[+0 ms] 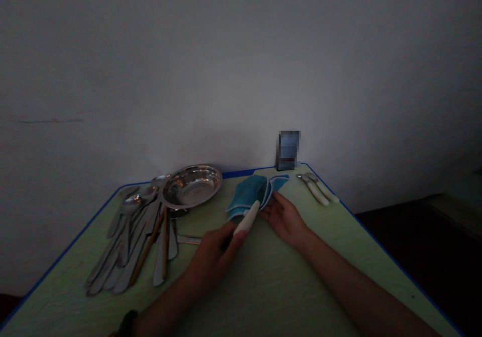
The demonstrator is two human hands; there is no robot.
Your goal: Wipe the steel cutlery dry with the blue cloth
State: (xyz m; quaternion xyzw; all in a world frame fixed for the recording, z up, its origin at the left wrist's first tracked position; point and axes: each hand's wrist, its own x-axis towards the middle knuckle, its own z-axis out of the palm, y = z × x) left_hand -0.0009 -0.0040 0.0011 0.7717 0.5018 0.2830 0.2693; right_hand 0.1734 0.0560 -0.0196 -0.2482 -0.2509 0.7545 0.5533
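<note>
My left hand (213, 257) is closed around the white handle of a utensil (247, 218), whose far end is tucked into a blue cloth (248, 192). My right hand (284, 217) lies beside it with fingers pinched on the near edge of the blue cloth. The cloth is folded in several layers and rests on the pale green table (263, 297).
A shiny metal bowl (192, 185) stands left of the cloth. A spread of spoons, knives and wooden-handled cutlery (131, 236) lies at the far left. Two white-handled utensils (318, 189) lie near the right edge. A small dark object (288, 150) leans against the wall.
</note>
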